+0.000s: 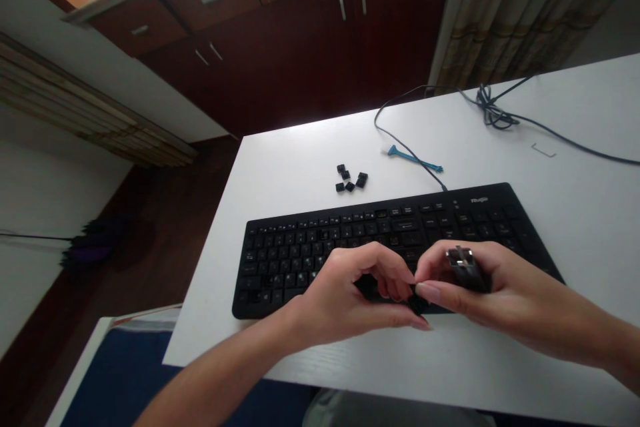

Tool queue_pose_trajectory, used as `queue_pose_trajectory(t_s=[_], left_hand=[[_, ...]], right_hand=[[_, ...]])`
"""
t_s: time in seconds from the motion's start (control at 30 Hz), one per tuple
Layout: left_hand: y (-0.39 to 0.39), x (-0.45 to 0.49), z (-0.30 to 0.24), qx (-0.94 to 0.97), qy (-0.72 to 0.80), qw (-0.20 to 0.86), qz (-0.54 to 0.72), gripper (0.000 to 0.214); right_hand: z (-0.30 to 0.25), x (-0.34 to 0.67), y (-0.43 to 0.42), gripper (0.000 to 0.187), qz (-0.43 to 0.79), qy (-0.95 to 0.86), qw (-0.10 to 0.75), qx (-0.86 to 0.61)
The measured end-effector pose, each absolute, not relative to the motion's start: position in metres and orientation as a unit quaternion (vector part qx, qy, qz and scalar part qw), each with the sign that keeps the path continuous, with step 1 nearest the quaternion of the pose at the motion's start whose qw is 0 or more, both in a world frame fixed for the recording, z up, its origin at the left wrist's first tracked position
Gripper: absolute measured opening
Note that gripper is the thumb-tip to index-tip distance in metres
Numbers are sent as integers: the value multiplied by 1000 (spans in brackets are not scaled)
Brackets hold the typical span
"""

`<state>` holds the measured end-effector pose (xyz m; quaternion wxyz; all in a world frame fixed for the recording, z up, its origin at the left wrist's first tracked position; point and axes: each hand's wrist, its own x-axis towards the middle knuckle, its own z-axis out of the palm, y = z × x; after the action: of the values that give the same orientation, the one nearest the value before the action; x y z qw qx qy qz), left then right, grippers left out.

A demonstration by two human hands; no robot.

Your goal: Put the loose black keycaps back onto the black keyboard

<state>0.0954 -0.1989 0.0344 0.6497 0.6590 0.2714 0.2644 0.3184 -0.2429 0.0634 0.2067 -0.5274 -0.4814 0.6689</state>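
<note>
A black keyboard (295,255) lies on the white table with a few gaps in its rows of keys. My left hand (357,293) curls over its lower middle, fingers and thumb closed around a small black piece (417,301) that looks like a keycap, mostly hidden. My right hand (480,293) meets it fingertip to fingertip, its thumb and index pinched together at the same spot. Across the right palm rests a black tool (465,270) with metal prongs, like a keycap puller, prongs facing away from me.
Several loose black keycaps (350,186) lie behind the keyboard. A blue brush (413,158) sits under the keyboard cable (425,165). Farther right are a coiled cable bundle (493,110) and a small bent hex key (544,151). The white table's (220,240) left edge drops to the floor.
</note>
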Motion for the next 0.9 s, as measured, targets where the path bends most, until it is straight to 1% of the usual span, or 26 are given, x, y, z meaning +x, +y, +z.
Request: queue_pose_trajectory(t_s=[0.17, 0.3, 0.43, 0.57, 0.73, 0.9], left_hand=[[-200, 95, 33, 661, 264, 649, 267, 42], [-199, 95, 34, 670, 261, 642, 267, 42], [-200, 96, 34, 675, 262, 631, 278, 41], [-199, 96, 35, 687, 264, 621, 269, 38], [-196, 96, 39, 721, 265, 588, 252, 29], [-197, 95, 36, 705, 284, 594, 265, 33]], right_hand=[[64, 319, -242, 15, 681, -480, 195, -517], [61, 317, -244, 18, 669, -478, 207, -530], [59, 316, -245, 26, 673, -463, 232, -528], [61, 318, -243, 24, 684, -472, 223, -510], [68, 319, -244, 29, 690, -449, 239, -515], [71, 319, -245, 21, 689, -444, 227, -526]])
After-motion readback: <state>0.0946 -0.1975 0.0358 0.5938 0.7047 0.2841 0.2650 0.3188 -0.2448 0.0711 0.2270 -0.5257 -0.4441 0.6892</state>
